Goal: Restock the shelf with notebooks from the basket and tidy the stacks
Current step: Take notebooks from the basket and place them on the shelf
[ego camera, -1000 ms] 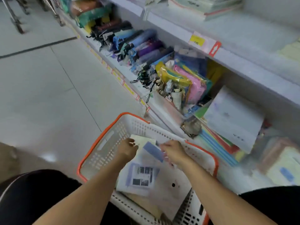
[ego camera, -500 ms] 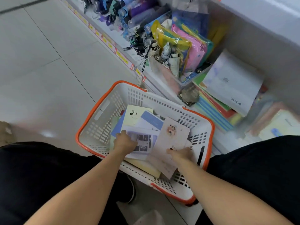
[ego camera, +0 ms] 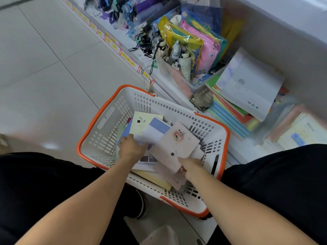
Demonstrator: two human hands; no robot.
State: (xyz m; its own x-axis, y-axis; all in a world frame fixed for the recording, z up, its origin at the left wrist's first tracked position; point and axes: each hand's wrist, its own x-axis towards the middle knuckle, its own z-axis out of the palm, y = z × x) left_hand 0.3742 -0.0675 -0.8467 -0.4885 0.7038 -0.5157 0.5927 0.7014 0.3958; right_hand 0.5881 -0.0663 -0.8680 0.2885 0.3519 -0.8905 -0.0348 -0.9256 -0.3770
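Note:
A white basket with an orange rim (ego camera: 109, 117) stands on the floor between my knees, holding several notebooks. My right hand (ego camera: 190, 167) grips the near edge of a pale pink notebook (ego camera: 177, 145) tilted up on top of the pile. My left hand (ego camera: 131, 147) rests fingers-down on a white and blue notebook (ego camera: 155, 129) beside a pale yellow one (ego camera: 143, 122). On the bottom shelf (ego camera: 177, 89) to the right lies a slanted stack of coloured notebooks (ego camera: 231, 115) with a large white book (ego camera: 247, 84) on top.
A clear bin of bright plastic pouches (ego camera: 194, 41) stands on the shelf behind the basket, with folded umbrellas (ego camera: 141, 13) further left. More pale notebooks (ego camera: 300, 131) lie at the right. Grey floor tiles (ego camera: 44, 68) stretch to the left. My black-clad knees flank the basket.
The view tilted down towards the basket. My right hand pulled the pale pink notebook up from the pile and moved to its near edge; my left hand shifted slightly over the white and blue notebook.

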